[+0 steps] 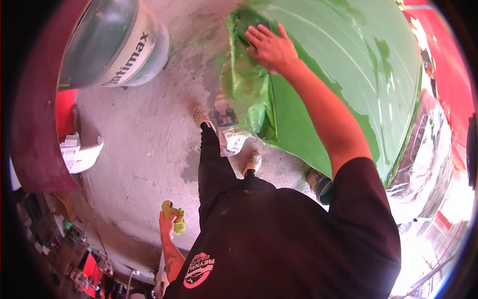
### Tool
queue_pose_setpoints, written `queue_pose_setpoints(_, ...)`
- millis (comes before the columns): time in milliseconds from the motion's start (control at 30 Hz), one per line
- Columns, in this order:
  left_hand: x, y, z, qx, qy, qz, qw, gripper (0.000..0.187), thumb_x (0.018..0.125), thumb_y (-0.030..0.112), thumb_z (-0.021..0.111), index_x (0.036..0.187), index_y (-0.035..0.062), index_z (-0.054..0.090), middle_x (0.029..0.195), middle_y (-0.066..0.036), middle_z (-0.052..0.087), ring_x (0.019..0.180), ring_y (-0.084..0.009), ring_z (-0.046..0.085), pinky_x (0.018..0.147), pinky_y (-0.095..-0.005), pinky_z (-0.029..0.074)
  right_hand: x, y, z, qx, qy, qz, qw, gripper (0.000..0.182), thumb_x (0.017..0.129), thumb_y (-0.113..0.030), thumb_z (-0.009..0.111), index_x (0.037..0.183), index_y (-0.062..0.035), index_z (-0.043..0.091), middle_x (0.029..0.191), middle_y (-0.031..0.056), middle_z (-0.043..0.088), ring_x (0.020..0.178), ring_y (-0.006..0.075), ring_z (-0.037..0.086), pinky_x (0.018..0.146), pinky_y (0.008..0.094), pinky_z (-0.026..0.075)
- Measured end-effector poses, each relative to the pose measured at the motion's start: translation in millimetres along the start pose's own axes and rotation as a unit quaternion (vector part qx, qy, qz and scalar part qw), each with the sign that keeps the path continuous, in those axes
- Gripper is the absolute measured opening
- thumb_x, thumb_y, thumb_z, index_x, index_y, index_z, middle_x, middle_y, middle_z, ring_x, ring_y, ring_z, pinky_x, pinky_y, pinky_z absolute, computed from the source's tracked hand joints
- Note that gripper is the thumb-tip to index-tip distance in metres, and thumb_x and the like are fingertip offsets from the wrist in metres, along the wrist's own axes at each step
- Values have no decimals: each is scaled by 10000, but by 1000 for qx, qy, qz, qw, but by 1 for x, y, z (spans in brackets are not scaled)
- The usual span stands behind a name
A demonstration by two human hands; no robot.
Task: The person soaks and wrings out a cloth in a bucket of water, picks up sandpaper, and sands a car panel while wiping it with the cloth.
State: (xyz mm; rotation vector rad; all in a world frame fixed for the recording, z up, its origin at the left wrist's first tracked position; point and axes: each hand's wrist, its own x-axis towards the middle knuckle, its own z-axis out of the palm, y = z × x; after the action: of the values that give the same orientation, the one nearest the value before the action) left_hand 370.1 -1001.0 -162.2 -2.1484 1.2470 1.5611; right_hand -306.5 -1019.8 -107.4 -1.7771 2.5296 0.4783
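My right hand lies flat on a green painted car panel, near its far left edge, fingers stretched out. Something dark shows at the fingertips, but I cannot make out what it is. Wet, darker green patches and pale streaks cross the panel's dull surface. Down at my left side, away from the panel, my left hand is closed around a crumpled yellow-green cloth.
Green-stained plastic sheeting hangs along the panel's left edge. A dark bucket stands beneath its near edge. An "Optimax" container is at upper left, above a white part. Clear plastic and red bodywork lie right.
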Motion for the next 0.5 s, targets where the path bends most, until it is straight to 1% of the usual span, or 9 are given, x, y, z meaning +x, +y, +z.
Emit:
queue_pose_setpoints(33,5,-1,0,5,-3,8,1000,462,706,62,679,1138,39,514,996,-93,607,899,-207,595,811,-348,487,-22,0,3,53,45,11,997,511,966,-390,355,1420,-156,369,1505,-23,334,1392,168,288,1140,532,185)
queue_pose_setpoints(100,12,-2,1,56,-2,27,998,465,703,61,683,1138,35,520,998,-100,610,905,-212,601,810,-353,490,-78,7,5,79,53,47,994,528,965,-384,380,1450,-184,326,1526,-32,293,1405,168,265,1144,527,176)
queue_pose_setpoints(167,7,20,7,79,-5,33,996,465,702,60,685,1136,33,523,1000,-102,611,907,-213,604,807,-354,492,-177,19,16,121,17,129,984,546,965,-355,396,1478,-214,275,1544,-43,251,1421,159,231,1152,517,151)
queue_pose_setpoints(233,9,35,15,97,-6,32,995,464,700,59,686,1135,31,526,1001,-105,613,910,-215,608,805,-356,494,-247,28,21,118,-34,185,975,572,963,-351,397,1496,-225,232,1556,-48,219,1431,154,206,1159,505,124)
queue_pose_setpoints(300,14,41,18,103,-31,43,993,446,709,56,673,1129,27,527,1004,-104,616,904,-215,615,800,-354,497,-306,36,28,113,-74,235,962,583,961,-343,406,1502,-234,218,1558,-50,212,1434,151,198,1161,501,113)
queue_pose_setpoints(400,18,54,24,123,-50,59,989,422,721,55,656,1122,26,527,996,-100,618,898,-212,618,796,-350,498,-341,47,31,141,-88,247,955,586,964,-333,406,1505,-222,211,1561,-40,208,1437,166,193,1160,503,110)
queue_pose_setpoints(433,18,58,26,123,-50,61,989,422,721,55,656,1122,26,527,996,-100,618,898,-212,618,796,-350,498,-338,47,32,141,-87,249,954,586,964,-333,406,1505,-222,211,1561,-40,208,1437,166,193,1160,503,110)
queue_pose_setpoints(500,17,65,29,114,-54,67,990,402,728,59,644,1112,26,530,987,-97,619,892,-214,621,790,-347,497,-316,49,35,141,-49,214,965,574,967,-325,403,1500,-202,227,1556,-18,226,1436,188,200,1158,506,108)
